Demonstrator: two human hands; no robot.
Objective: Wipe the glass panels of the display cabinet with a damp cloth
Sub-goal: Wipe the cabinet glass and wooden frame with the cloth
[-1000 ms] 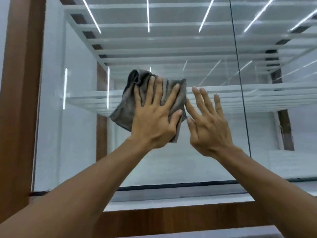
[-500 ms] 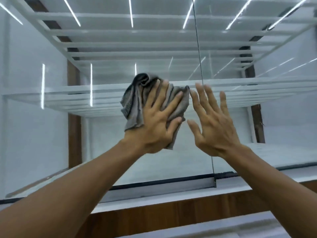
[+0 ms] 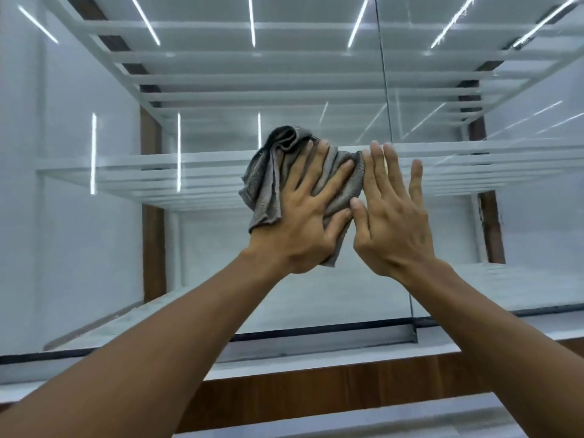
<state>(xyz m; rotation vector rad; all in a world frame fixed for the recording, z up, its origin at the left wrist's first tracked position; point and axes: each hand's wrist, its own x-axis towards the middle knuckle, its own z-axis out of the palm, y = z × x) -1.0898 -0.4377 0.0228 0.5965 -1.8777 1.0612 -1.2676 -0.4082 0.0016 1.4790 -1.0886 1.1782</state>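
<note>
A crumpled grey cloth (image 3: 268, 184) lies flat against the left glass panel (image 3: 196, 263) of the display cabinet. My left hand (image 3: 303, 222) presses it to the glass with straight, spread fingers. My right hand (image 3: 392, 222) lies flat on the glass just to the right of the cloth, fingers straight and pointing up, its thumb touching my left thumb. The right hand covers the dark vertical seam (image 3: 384, 74) where the left panel meets the right glass panel (image 3: 505, 216).
Behind the glass hang white glass shelves (image 3: 126, 172) with bright light strips. Brown wood posts (image 3: 153, 248) stand at the cabinet's back. A black bottom rail (image 3: 316, 330) runs under the panels, above a brown wood ledge (image 3: 284, 393).
Both hands and the cloth have slid right along the glass towards the seam, and the view has swung with them. The hands have drawn closer until the thumbs touch.
</note>
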